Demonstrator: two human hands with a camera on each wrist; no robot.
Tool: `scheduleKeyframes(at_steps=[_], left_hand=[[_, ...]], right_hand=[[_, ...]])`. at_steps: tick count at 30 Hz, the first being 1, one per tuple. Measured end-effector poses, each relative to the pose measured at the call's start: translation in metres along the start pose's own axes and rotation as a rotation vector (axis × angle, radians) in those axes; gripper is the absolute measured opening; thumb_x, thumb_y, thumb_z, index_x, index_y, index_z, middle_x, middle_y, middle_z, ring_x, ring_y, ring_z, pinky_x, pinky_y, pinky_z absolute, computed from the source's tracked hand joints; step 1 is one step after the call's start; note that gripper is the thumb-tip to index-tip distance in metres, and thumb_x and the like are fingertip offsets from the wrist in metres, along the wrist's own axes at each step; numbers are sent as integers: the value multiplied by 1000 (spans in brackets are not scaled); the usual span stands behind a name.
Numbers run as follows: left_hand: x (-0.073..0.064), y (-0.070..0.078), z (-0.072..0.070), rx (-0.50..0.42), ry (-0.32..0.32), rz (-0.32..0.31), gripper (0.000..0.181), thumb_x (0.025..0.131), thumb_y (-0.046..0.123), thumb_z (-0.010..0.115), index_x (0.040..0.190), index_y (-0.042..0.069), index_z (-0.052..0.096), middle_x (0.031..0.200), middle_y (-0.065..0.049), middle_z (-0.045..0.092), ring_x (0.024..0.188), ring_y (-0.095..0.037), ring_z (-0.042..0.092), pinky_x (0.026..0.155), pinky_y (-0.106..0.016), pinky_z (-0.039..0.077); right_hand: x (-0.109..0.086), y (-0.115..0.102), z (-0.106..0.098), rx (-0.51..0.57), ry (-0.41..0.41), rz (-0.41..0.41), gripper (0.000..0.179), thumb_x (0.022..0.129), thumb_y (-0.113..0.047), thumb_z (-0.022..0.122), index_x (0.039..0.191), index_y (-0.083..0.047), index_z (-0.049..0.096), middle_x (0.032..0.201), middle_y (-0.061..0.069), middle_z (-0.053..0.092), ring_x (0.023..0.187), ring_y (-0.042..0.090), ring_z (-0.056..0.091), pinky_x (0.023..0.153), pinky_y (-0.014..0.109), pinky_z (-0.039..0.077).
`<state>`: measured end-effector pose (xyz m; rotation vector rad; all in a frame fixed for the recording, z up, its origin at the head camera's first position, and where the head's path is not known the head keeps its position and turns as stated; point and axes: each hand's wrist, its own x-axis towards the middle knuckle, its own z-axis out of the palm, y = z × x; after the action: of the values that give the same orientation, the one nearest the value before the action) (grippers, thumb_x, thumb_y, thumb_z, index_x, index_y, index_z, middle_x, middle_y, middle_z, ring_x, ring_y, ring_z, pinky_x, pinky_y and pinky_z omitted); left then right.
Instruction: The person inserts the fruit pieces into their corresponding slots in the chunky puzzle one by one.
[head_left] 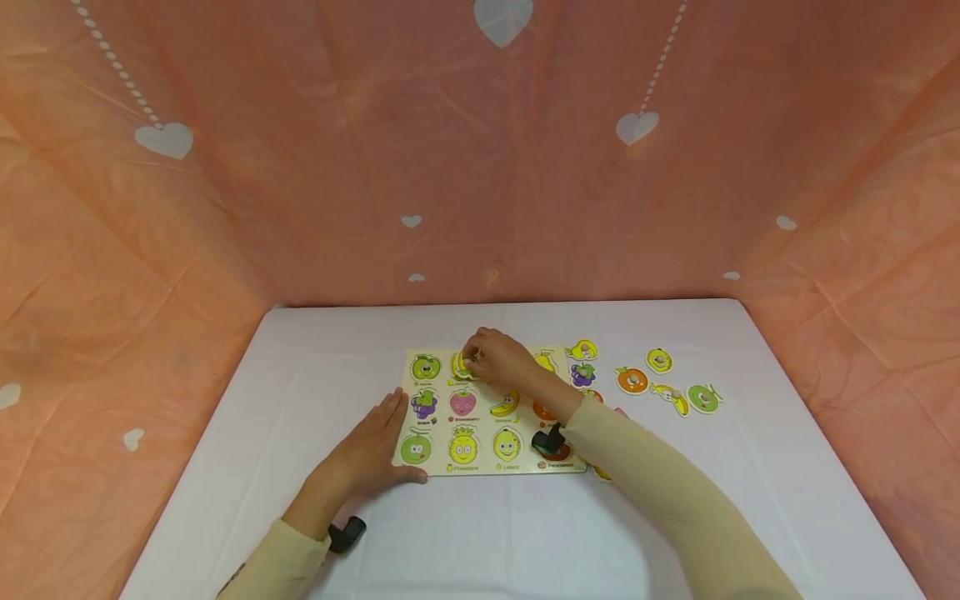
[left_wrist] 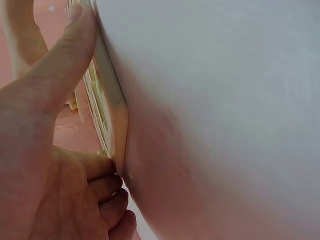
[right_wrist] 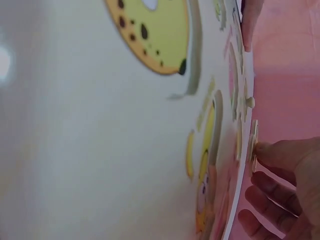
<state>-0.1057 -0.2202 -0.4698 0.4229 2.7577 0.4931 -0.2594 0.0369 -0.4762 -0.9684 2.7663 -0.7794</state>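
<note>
A cream wooden puzzle board with printed fruit lies flat on the white table. My right hand is over its back row and pinches a yellow fruit puzzle piece between thumb and fingers. In the right wrist view that puzzle piece shows edge-on at the fingertips. At the board's front left corner, my left hand rests with fingers along the left side and thumb at the front edge. The left wrist view shows the thumb against the board's edge. The right forearm covers part of the board's right side.
Right of the board lie loose knobbed pieces: a yellow pear, purple grapes, an orange, a lemon, a banana and a green melon. Several more are partly under the right sleeve. A pink cloth hangs behind.
</note>
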Motion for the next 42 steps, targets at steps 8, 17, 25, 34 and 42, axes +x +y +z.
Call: scheduleKeyframes(at_steps=[8,17,25,34,42], left_hand=[[0,1,0,1,3,18,131,81,55,91,166,-11,16,176,-28,14,164,-44,16,132,-56,23],[-2,2,-1,-4,10,22,130,81,55,91,166,-12,18,176,-29,16,163,-45,18,132,-57,24],[0,2,1,10,7,10,130,81,54,91,166,-11,17,176,-28,15,163,-44,17,132,-56,24],[-1,1,0,7,12,11,131,81,54,92,165,-13,18,176,-29,16,163,-45,18,132,-57,24],[-1,1,1,8,18,16,130,80,53,93,165,-13,19,175,-30,17,163,-45,18,132,-57,24]], right_hand=[[3,-3,5,-39,-1,-33,15,105,-23,72,113,-12,77,109,3,67,99,19,62,92,38,57],[5,-5,7,-58,-22,-27,17,107,-26,70,116,-13,76,108,1,65,99,17,61,91,36,57],[6,-6,8,-72,-28,-28,16,107,-26,70,116,-14,76,110,1,66,100,16,62,92,36,57],[7,-5,10,-81,-28,-33,16,107,-26,70,116,-14,75,109,2,66,99,17,62,91,37,57],[6,-6,10,-71,-29,-11,16,107,-26,70,115,-14,75,108,1,65,99,17,60,92,37,56]])
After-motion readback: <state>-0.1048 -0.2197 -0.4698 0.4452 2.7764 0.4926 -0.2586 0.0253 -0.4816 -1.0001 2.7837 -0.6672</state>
